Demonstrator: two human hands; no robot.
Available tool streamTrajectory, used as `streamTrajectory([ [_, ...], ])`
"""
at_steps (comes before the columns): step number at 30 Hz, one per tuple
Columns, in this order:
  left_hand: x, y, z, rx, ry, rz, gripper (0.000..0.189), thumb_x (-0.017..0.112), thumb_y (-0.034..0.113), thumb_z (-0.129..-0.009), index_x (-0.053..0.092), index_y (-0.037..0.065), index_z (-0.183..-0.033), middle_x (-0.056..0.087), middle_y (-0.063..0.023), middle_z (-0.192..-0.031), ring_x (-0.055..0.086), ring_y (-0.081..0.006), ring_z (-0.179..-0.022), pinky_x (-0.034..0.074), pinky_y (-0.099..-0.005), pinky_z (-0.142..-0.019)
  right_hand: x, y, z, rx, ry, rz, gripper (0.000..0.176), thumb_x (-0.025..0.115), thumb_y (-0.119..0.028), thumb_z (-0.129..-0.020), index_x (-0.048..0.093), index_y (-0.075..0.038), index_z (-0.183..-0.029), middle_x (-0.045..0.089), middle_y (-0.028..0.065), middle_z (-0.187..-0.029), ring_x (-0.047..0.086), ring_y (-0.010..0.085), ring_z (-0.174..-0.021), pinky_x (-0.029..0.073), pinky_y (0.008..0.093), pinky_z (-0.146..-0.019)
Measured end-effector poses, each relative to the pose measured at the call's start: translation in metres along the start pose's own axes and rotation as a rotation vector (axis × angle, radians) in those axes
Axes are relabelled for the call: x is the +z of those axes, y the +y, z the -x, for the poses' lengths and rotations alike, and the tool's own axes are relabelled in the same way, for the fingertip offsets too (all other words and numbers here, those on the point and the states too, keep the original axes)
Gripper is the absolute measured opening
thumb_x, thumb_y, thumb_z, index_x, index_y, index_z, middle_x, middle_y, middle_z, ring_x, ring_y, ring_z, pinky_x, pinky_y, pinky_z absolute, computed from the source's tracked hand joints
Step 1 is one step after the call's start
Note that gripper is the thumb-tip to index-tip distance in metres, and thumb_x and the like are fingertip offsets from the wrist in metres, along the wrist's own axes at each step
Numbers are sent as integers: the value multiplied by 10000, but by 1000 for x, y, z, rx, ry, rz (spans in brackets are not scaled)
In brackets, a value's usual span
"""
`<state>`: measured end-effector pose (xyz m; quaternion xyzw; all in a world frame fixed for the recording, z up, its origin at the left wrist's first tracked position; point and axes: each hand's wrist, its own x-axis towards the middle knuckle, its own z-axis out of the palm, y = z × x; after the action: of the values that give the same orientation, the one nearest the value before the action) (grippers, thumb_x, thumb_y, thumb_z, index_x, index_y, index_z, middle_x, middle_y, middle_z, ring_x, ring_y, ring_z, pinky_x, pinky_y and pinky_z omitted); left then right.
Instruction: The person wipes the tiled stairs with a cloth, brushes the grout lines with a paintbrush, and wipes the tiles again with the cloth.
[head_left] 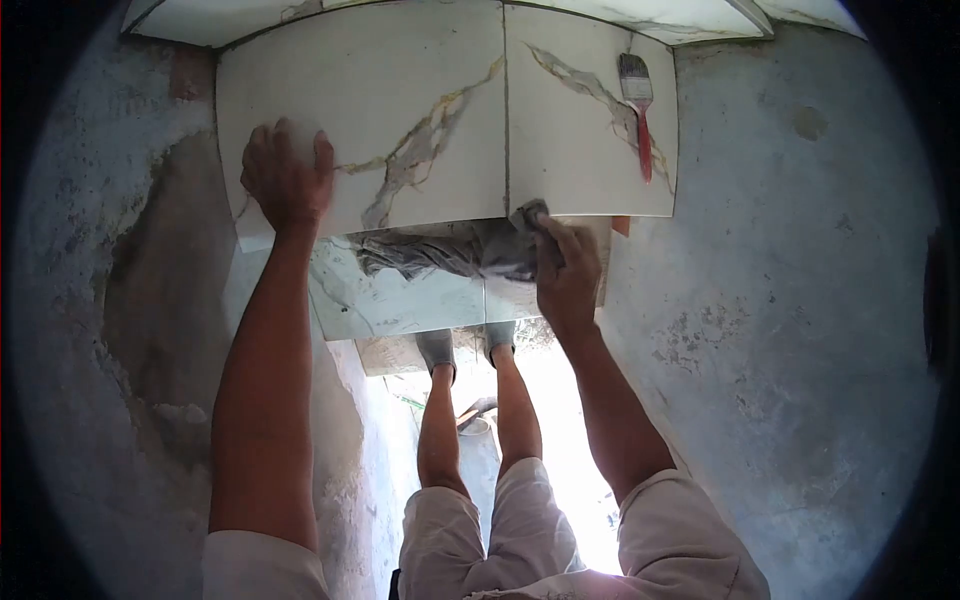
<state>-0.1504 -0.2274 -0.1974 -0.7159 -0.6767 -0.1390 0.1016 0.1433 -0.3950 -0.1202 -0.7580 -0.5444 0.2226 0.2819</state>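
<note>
My left hand (288,178) rests with its fingers apart on a white tile with grey and gold veins (400,100), near its left side. My right hand (568,262) is closed on a dark grey cloth (505,248) at the tile's front edge, beside the dark joint between two tiles. The cloth stretches left from that hand and hangs over the step below. A paintbrush (638,115) with a red handle and dark bristles lies on the right tile, bristles pointing away from me.
A lower tiled step (400,300) lies under the front edge. Rough grey-blue walls (760,280) stand on both sides, and another tiled step (400,5) rises at the top. My feet in dark shoes (436,347) are below, with a bucket (475,427) on the ground behind.
</note>
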Motion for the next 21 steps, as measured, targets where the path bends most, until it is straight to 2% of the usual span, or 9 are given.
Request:
streamTrajectory([
  [1,0,0,1,-3,-2,6,506,605,458,-845,535,99,-1196,491,-178,-1259,461,-364,-1186,394,-534,-921,3,-3,-12,-79,111,92,199,678,-124,-846,676,-110,-1044,581,133,-1003,624,296,-791,517,400,-671],
  [4,-1,0,-2,-1,-11,-7,517,600,460,-847,522,109,-1219,488,-177,-1273,455,-362,-1195,386,-530,-932,28,-3,-21,-19,14,73,176,690,-122,-835,689,-89,-1008,563,142,-1060,607,293,-833,506,394,-714],
  [5,-1,-1,-1,1,-10,4,519,600,459,-846,517,115,-1225,488,-176,-1274,455,-361,-1195,387,-530,-932,38,-2,-22,-59,15,57,138,705,-115,-809,693,-55,-933,584,126,-1016,599,295,-828,494,400,-756],
  [10,-2,1,-1,-1,-11,-14,518,601,460,-843,519,123,-1227,489,-176,-1275,459,-363,-1191,389,-528,-930,53,-2,-25,-51,94,115,84,694,-74,-778,672,-30,-847,616,107,-922,597,315,-824,485,426,-748],
  [14,-1,1,4,-15,-52,-36,520,607,460,-836,526,119,-1220,490,-175,-1274,463,-364,-1188,391,-529,-928,60,-15,-92,-52,112,95,55,666,-57,-778,646,-21,-814,609,148,-843,591,347,-764,489,432,-721],
  [17,-2,0,1,-21,-36,-31,517,609,459,-833,534,115,-1211,492,-174,-1272,467,-364,-1185,395,-527,-921,52,-6,-56,-58,22,123,71,662,-75,-787,629,-13,-798,594,174,-819,592,366,-754,490,438,-702],
  [18,-1,1,0,-10,-22,-27,513,611,457,-831,539,113,-1205,492,-174,-1271,469,-362,-1182,399,-526,-913,55,1,-33,-65,61,111,91,657,-92,-797,616,-12,-786,593,173,-815,603,363,-784,482,446,-687],
  [21,-1,0,-1,-9,-7,-29,509,612,455,-830,539,116,-1203,492,-174,-1268,470,-357,-1180,403,-524,-899,57,-5,-45,-28,91,10,121,672,-107,-796,631,5,-777,604,190,-809,600,364,-735,482,412,-681],
])
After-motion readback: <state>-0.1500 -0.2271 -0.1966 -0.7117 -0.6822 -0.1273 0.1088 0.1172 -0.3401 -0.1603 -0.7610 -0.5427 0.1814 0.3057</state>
